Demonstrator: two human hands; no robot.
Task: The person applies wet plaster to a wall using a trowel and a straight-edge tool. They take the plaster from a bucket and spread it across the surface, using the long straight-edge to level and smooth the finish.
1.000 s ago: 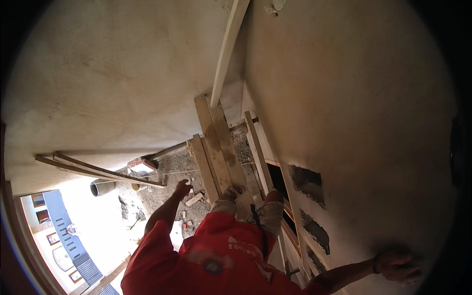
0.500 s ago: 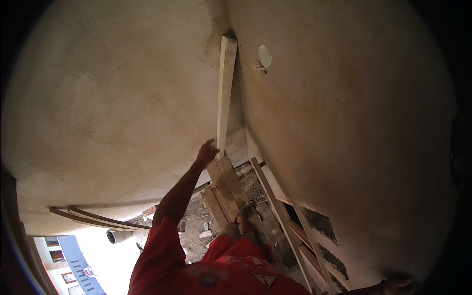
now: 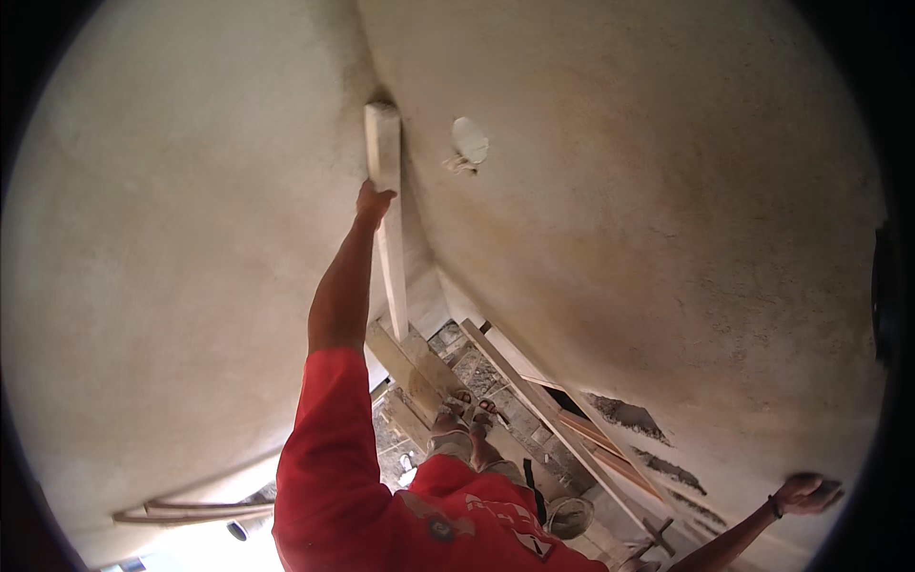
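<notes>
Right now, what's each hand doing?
Left hand: closed around the pale wooden beam.
Right hand: loosely open by the right wall, no held object visible; contact unclear.

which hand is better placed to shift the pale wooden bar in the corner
Probably the left hand: it grips the wooden bar near its upper end. The right hand is well away, by the right-hand wall.

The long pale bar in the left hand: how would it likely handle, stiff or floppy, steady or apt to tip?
The long pale bar is probably stiff, since its edges look nearly straight. Upright and narrow for its length, it would likely tip if pushed sideways without the left hand gripping it.
</notes>
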